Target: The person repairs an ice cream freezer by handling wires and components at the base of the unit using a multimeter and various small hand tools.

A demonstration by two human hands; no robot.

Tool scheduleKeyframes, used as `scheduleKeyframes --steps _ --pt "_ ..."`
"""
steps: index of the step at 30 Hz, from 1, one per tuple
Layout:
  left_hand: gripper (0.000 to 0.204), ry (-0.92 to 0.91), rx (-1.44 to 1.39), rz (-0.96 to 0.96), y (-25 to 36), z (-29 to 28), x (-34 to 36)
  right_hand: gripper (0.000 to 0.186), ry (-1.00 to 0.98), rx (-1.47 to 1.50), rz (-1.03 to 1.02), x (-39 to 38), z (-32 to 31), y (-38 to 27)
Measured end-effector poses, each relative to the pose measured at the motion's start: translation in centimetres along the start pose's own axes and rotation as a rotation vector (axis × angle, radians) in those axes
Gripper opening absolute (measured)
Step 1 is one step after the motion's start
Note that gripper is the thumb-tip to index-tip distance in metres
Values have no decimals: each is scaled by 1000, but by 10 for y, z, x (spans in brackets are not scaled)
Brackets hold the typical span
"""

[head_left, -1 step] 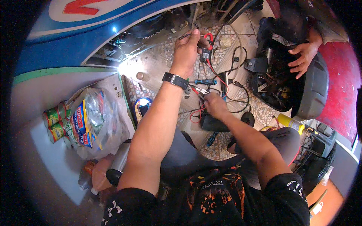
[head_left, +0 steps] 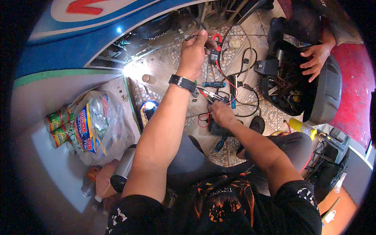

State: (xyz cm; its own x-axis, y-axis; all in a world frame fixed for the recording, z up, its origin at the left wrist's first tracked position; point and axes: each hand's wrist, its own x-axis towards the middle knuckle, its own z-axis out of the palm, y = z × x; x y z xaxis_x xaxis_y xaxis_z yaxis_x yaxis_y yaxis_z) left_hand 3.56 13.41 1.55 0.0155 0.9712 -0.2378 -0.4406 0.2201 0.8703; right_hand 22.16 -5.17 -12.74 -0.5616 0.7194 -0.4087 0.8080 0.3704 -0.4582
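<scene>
My left hand [head_left: 194, 55], wearing a black watch, reaches far forward. Its thumb and fingers pinch a thin dark cable [head_left: 191, 38]. Just right of it lies a clamp meter [head_left: 215, 56] with a red jaw and red and black leads. My right hand [head_left: 222, 113] is low over a black box-like item [head_left: 221, 128], fingers curled; what they grip, if anything, is hidden. Touching or close to those fingertips is a pair of pliers [head_left: 210, 95] with silver jaws. Beyond the pliers lies a blue-handled screwdriver [head_left: 214, 84].
Another person's hand [head_left: 315, 60] rests by an open black housing [head_left: 288, 90] at right. A bright lamp [head_left: 131, 70] shines ahead. At left sits a plastic bag [head_left: 111, 129] of groceries. Near my right knee is a yellow canister [head_left: 300, 127]. Black cables [head_left: 256, 96] loop over the floor.
My right hand has shifted slightly left and nearer to me, over the black item. My left hand stays at the cable, and the other person's hand has barely moved.
</scene>
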Motion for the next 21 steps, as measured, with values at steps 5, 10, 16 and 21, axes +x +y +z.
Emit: scheduleKeyframes --steps 5,10,16,21 --pt "26 100 -102 15 1 -3 1 24 13 -198 -175 -12 40 -50" --pt "26 105 -238 -66 2 -10 0 26 159 -263 35 1 62 -59" --pt "26 59 -226 -92 2 -11 -1 34 10 -345 42 5 52 -37" --pt "24 67 -161 -110 -4 -3 -1 32 -392 -404 -9 11 24 -34"
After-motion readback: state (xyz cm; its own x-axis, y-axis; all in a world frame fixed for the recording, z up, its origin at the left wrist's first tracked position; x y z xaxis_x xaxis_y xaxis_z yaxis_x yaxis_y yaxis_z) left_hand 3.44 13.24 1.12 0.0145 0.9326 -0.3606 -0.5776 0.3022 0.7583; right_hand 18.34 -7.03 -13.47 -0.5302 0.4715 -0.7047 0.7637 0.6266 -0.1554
